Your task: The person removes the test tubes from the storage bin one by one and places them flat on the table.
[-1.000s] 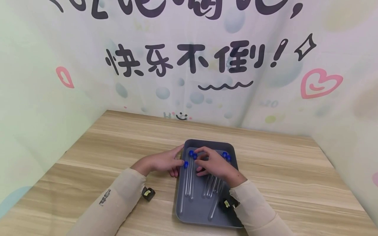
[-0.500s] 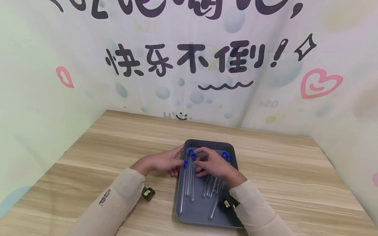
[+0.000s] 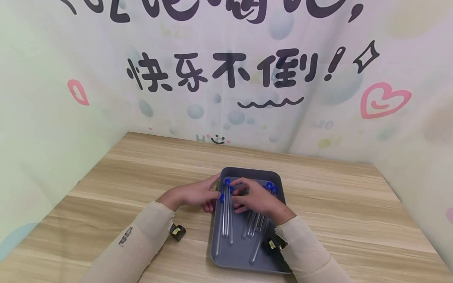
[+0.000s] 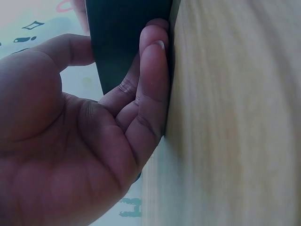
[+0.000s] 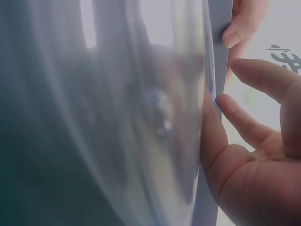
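Tray (image 3: 236, 255), grey: on the table (image 3: 141, 184), between the hands. Left hand (image 3: 196, 193): gripping the tray's near side, fingers bent against the outer wall, thumb at the rim. Right hand (image 3: 258, 199): inside the tray, fingers loosely curved and spread beside a blue cap (image 3: 231, 190); contact unclear. Capped tubes (image 3: 225, 214), clear: some between the hands, others beneath the right.

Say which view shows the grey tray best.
Head view: it shows most of the grey tray. Left wrist shows only a dark wall at the left hand; right wrist, only part of it behind blurred tubes.
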`<control>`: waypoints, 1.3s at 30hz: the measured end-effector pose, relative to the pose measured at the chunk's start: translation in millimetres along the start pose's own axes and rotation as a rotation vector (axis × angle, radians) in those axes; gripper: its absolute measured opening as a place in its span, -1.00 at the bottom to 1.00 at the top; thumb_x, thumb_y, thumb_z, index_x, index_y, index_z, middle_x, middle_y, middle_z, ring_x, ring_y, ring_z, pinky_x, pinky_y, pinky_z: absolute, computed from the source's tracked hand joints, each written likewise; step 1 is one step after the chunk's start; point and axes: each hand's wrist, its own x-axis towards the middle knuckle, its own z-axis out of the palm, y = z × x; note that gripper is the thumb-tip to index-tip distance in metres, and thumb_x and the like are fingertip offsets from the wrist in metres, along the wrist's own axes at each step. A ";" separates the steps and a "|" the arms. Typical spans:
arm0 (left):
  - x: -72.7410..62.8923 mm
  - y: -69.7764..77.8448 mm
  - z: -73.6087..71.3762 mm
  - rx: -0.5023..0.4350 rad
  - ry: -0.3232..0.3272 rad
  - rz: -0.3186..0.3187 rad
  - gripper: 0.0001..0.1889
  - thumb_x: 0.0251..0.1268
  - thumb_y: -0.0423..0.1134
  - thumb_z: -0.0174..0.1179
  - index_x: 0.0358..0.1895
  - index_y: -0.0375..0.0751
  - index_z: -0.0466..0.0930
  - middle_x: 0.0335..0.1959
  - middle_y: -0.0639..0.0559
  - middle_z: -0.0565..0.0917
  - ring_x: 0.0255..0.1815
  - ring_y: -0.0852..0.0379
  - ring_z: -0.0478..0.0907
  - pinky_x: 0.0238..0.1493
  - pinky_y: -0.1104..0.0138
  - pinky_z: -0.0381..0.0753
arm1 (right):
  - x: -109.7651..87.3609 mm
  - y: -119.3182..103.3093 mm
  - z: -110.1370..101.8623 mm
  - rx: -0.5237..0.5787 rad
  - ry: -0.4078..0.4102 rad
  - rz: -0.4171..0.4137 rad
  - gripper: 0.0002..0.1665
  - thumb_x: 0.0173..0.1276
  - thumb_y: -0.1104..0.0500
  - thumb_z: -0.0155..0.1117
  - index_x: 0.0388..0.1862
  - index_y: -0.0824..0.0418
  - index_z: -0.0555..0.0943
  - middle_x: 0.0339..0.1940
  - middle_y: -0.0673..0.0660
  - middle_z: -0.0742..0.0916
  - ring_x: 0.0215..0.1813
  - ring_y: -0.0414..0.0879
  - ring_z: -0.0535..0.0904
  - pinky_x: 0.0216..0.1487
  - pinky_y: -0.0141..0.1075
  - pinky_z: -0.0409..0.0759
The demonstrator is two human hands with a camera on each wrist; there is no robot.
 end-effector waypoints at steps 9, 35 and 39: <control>0.4 -0.5 0.2 -0.009 0.002 -0.007 -0.16 0.54 -0.19 -0.01 0.64 -0.01 -0.39 -0.47 -0.12 0.71 -0.45 0.08 0.68 -0.30 0.23 0.75 | -1.9 -1.0 1.0 0.021 -0.034 0.001 -0.43 0.43 0.37 0.20 0.39 0.28 0.36 0.16 0.38 0.50 -0.20 -0.01 0.72 -0.12 -0.12 0.78; 1.4 -0.7 0.0 -0.022 0.002 -0.012 -0.16 0.53 -0.19 -0.01 0.64 -0.03 -0.39 -0.47 -0.12 0.72 -0.45 0.08 0.69 -0.30 0.23 0.75 | -1.6 1.6 -2.5 0.100 -0.111 -0.006 -0.33 0.42 0.37 0.21 0.46 0.28 0.26 0.14 0.43 0.53 -0.12 0.07 0.75 -0.03 -0.07 0.76; 1.7 -0.6 0.1 -0.024 0.004 -0.014 -0.16 0.54 -0.19 -0.01 0.64 -0.07 -0.39 -0.47 -0.12 0.71 -0.45 0.09 0.68 -0.30 0.24 0.75 | -1.6 1.2 -2.2 0.099 -0.130 -0.017 -0.31 0.41 0.38 0.22 0.47 0.29 0.25 0.13 0.43 0.54 -0.11 0.07 0.75 -0.02 -0.07 0.76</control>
